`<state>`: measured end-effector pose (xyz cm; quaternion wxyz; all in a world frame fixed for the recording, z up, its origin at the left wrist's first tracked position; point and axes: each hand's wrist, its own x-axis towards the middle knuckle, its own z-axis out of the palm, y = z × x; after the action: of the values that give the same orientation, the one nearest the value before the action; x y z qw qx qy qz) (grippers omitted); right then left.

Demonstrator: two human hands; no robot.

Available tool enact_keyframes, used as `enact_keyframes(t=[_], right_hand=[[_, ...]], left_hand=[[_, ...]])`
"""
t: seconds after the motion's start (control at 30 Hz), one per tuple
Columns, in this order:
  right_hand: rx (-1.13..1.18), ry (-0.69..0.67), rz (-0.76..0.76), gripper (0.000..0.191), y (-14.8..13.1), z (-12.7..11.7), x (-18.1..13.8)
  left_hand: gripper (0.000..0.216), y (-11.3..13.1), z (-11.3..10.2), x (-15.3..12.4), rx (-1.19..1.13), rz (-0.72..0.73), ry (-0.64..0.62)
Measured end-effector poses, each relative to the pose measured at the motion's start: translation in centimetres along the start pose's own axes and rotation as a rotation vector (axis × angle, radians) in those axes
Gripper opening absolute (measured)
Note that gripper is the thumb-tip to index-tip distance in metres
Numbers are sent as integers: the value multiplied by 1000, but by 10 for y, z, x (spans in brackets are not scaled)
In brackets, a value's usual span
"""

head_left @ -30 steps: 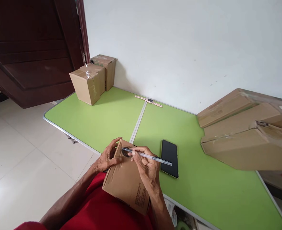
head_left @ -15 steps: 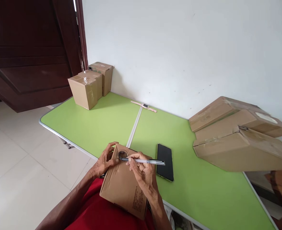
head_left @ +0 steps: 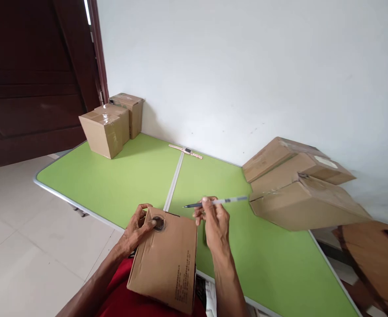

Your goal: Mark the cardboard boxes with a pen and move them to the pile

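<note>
A cardboard box [head_left: 166,259] rests on my lap against the green table's near edge [head_left: 82,206]. It has a dark round mark [head_left: 159,223] near its top corner. My left hand [head_left: 137,226] grips the box's upper left corner, fingers curled round it. My right hand [head_left: 214,220] is raised above the table just right of the box, pinching a clear pen [head_left: 218,202] that points left. The black phone is mostly hidden behind my right hand.
Two small taped boxes [head_left: 110,123] stand at the table's far left corner by a dark wooden door [head_left: 32,79]. A watch [head_left: 185,151] lies by the wall. Long cardboard boxes [head_left: 299,189] are stacked at the right. A wooden surface [head_left: 375,255] shows at far right.
My right hand has lifted the pen off the box's round mark and moved it up and to the right. The view has shifted right. My left hand stays on the box corner.
</note>
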<state>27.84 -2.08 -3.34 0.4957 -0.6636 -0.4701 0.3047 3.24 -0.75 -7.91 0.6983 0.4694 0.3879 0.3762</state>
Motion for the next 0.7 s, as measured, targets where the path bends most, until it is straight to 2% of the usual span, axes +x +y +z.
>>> enact_keyframes(t=[0.07,0.13,0.23,0.3,0.47,0.7], right_hand=[[-173,35,52,54,7,-14,30],[-333,3,112,48,15,-21,57],[-573,-99,222,33,27,-14,82],[-692,-147,286,22,33,-3,88],[-827,-180,358,31,37,16,89],[-846,-117,324,33,29,20,84]], left_hand=[[59,2,0,-1,13,-8,0],[63,2,0,0,29,-18,3],[68,1,-1,0,39,-30,21],[70,2,0,-2,27,-30,35],[76,7,1,-4,11,-45,17],[85,10,-4,-6,60,-43,-19]])
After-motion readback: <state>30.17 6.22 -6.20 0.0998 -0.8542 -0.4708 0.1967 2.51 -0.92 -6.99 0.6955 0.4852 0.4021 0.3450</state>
